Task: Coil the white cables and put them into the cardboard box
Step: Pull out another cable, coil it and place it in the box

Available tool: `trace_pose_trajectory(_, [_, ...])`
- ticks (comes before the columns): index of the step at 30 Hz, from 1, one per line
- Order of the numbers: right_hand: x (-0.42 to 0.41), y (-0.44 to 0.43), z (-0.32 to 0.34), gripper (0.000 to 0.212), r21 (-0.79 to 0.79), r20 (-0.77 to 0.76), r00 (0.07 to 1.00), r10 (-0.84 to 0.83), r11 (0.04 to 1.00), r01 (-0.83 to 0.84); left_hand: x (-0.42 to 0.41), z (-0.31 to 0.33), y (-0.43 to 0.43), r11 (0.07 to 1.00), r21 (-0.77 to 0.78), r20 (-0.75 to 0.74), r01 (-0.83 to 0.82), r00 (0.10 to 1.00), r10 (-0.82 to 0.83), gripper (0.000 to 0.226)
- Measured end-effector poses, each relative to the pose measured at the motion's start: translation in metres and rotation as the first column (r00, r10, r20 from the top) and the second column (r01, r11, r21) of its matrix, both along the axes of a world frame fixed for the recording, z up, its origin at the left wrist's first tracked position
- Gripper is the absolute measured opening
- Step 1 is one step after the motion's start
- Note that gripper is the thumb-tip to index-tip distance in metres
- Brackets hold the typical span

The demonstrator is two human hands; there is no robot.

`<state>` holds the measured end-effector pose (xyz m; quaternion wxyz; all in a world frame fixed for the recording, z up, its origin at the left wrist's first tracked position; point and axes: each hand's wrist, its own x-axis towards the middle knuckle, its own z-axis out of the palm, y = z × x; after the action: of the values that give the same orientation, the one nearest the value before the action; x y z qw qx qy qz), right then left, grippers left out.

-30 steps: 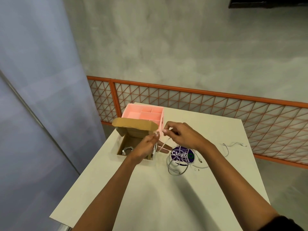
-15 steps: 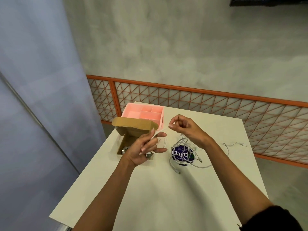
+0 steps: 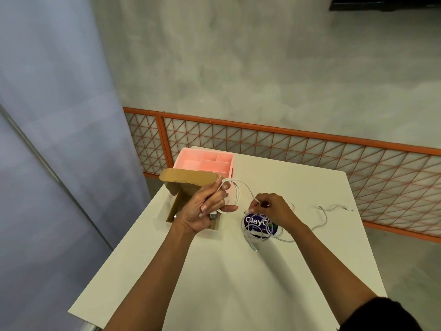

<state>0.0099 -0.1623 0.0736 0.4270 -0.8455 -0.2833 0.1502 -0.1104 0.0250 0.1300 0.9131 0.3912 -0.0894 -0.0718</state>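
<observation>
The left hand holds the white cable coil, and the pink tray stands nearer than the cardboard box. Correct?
No: the head view shows the pink tray beyond the cardboard box. The left hand does hold the white cable coil.

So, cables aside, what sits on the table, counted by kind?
Cardboard box: 1
Pink tray: 1
Purple disc: 1
Total: 3
The white cables are left out; they are too tangled to count.
</observation>
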Motion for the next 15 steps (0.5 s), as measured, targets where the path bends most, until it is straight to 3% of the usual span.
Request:
trace_pose_trajectory(3, [0.002,-0.002,-0.008,0.019,0.003,0.027,0.997,-0.073,0.997,0.073,0.001,0.004,0.002,0.999,-0.040,0.029,0.029,0.999,-0.028,0.024])
trace_pose_trajectory(5, [0.003,-0.002,-0.015,0.008,0.053,-0.002,0.993,-0.117,0.992,0.117,0.003,0.007,0.003,0.997,-0.058,0.046,0.043,0.998,-0.040,0.022])
trace_pose_trajectory(9, [0.002,-0.003,-0.018,0.013,0.141,-0.088,0.981,-0.173,0.973,0.184,0.005,0.011,0.008,0.993,-0.120,0.045,0.016,0.999,-0.011,0.023])
trace_pose_trajectory(12, [0.001,-0.002,-0.003,0.002,0.192,-0.151,0.984,-0.096,0.973,0.124,0.006,0.008,0.011,0.993,-0.116,0.031,-0.010,0.999,0.013,0.026])
trace_pose_trajectory(15, [-0.001,0.002,0.021,0.016,0.170,-0.249,0.966,0.076,0.985,-0.033,0.006,0.001,0.010,0.997,-0.072,0.006,-0.026,1.000,0.027,0.028])
